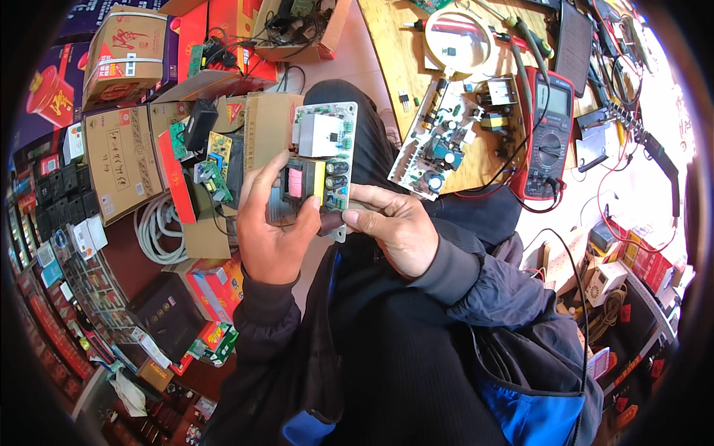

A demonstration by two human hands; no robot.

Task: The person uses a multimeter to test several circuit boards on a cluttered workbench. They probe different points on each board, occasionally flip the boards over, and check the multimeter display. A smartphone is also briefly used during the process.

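Note:
A circuit board (343, 137) with a transformer, a pale metal heatsink and dark capacitors is held up over my lap. My left hand (274, 223) grips its left side, thumb and fingers around the transformer with pink and yellow wrapping. On the lower right edge, my right hand (394, 227) pinches the board between thumb and fingers. The board's underside is hidden. Another circuit board (440, 141), with white and green parts, lies on the wooden table to the right, its far end beneath a round magnifying glass (459, 41).
A red multimeter (545, 137) with black and red leads lies on the wooden table (387, 44), near screwdrivers (532, 37). At left, an open box (212, 141) holds loose boards and adapters. Cardboard boxes (123, 160) and a coiled pale cable (158, 234) sit beyond it.

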